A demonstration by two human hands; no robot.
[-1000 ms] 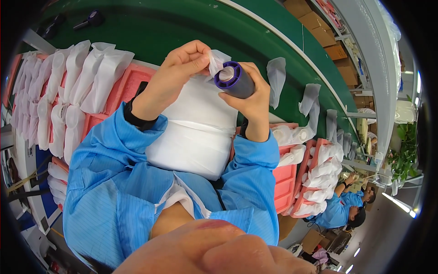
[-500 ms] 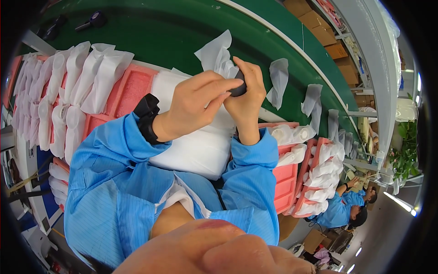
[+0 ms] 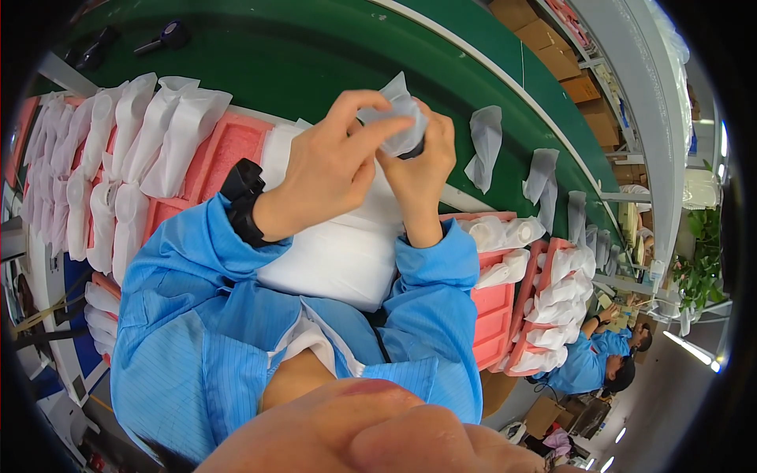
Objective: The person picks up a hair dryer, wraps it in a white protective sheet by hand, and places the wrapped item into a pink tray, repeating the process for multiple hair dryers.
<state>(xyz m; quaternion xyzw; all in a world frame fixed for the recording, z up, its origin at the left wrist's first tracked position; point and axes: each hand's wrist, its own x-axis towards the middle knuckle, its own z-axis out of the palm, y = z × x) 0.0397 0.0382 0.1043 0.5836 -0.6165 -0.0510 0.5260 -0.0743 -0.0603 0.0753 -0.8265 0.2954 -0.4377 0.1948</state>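
Observation:
In front of my chest, above the near edge of the green surface, my right hand (image 3: 423,162) is closed round a dark round-ended object (image 3: 413,150). A thin white translucent wrapper (image 3: 404,130) covers most of it, so its kind cannot be told. My left hand (image 3: 327,162), with a black band at the wrist, is at the wrapper's left side. Its fingers are apart, the index finger stretched across the wrapper. Beneath both hands lies a stack of white sheets (image 3: 331,264).
Pink trays (image 3: 236,146) with several white-wrapped items flank me on both sides. Loose wrapped pieces (image 3: 484,146) lie along the green belt (image 3: 292,63) to the right. Dark handled devices (image 3: 169,36) rest at far left. Two co-workers (image 3: 595,363) sit at right.
The wrapper now stands folded up over the dark object, where before it trailed away to the far left. My left fingers have left the object's dark end and spread apart.

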